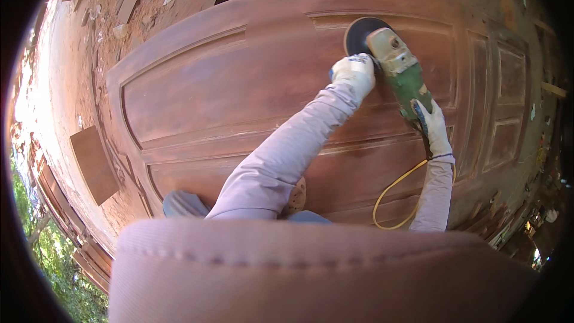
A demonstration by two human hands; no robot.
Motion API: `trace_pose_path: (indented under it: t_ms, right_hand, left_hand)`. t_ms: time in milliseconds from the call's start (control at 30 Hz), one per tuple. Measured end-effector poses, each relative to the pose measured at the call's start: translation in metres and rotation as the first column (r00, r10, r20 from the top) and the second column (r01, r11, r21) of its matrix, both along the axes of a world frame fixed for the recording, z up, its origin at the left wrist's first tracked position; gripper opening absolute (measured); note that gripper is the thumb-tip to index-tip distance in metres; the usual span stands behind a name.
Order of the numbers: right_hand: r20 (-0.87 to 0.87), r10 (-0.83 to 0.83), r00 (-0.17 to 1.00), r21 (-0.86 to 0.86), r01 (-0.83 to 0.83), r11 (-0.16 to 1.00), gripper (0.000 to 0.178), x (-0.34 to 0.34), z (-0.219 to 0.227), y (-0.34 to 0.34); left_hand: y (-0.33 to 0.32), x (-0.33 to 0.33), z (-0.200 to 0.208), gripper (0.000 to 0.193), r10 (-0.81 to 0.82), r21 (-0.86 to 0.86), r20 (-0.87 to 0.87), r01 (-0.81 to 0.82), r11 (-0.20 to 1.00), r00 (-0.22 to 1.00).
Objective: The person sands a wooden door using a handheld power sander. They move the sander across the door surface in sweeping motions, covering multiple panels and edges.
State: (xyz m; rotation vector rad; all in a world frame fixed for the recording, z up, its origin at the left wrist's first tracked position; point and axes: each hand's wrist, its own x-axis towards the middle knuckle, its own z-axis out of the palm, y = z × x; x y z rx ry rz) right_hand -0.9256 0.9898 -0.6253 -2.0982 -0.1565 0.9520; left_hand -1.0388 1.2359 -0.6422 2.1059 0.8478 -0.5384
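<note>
Head view: right grip [435,128] wraps green sander [406,82], left grip [354,73] seemingly clasps its front; sweep disc [357,34], beyond both, evenly along door [203,93].

- No text, label, brand, number or sign can be read
- Small dark print [360,58] is seen on the glove of the left hand [355,74], too small and blurred to be made out
- A pale patch [424,90] is seen on the green housing of the power tool [405,76]; no lettering can be distinguished there
</note>
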Motion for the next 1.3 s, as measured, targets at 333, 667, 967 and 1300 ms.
trace_pose_path:
  t_ms: [333, 667, 967, 1300]
  right_hand:
    - [-0.024, -0.306, 0.952, -0.140, 0.300, 0.944, 0.050, 0.035, 0.014, -0.089]
    - [0.098, 0.028, 0.995, 0.042, -0.032, 0.999, 0.054, -0.081, -0.006, 0.031]
    - [0.064, 0.544, 0.837, -0.356, -0.490, 0.796, 0.108, -0.159, 0.014, 0.159]
    - [0.173, 0.315, 0.933, -0.261, -0.265, 0.928, 0.081, -0.081, 0.018, 0.036]
  left_hand:
    - [-0.064, 0.111, 0.005, 0.028, -0.346, 0.034, 0.088, 0.344, 0.938, 0.934]
    - [0.033, -0.079, -0.020, 0.029, -0.070, 0.192, 0.112, 0.048, 0.980, 0.991]
    - [0.093, -0.254, -0.062, 0.023, 0.213, 0.301, 0.281, -0.297, 0.906, 0.936]
    - [0.010, -0.121, -0.028, 0.027, 0.061, 0.152, 0.064, -0.070, 0.986, 0.996]
